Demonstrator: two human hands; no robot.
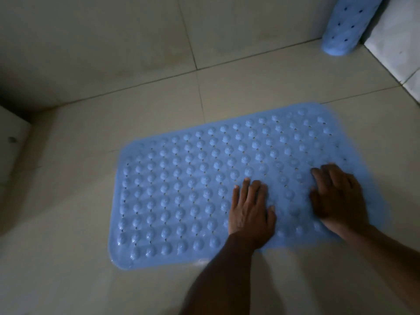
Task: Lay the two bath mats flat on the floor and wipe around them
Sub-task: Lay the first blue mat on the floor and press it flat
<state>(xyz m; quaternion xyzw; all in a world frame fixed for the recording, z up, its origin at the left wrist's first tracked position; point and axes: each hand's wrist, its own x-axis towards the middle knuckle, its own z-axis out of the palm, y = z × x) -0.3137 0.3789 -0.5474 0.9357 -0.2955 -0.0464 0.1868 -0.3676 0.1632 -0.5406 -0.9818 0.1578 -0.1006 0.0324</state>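
Note:
A light blue bath mat [181, 189] with rows of round bumps and small holes lies spread flat on the tiled floor. My left hand [250, 212] rests palm down on the mat's near middle, fingers apart. My right hand [338, 196] lies flat on the mat's right part, fingers spread; that end of the mat looks blurred. A second blue mat [347, 26], rolled into a tube with dark holes, stands leaning in the far right corner against the wall. No cloth is in view.
Beige floor tiles [91, 269] surround the mat on every side. A tiled wall [113, 42] runs along the back. A white fixture [13, 142] juts in at the left edge. A lighter white tiled wall [397, 48] stands at the right.

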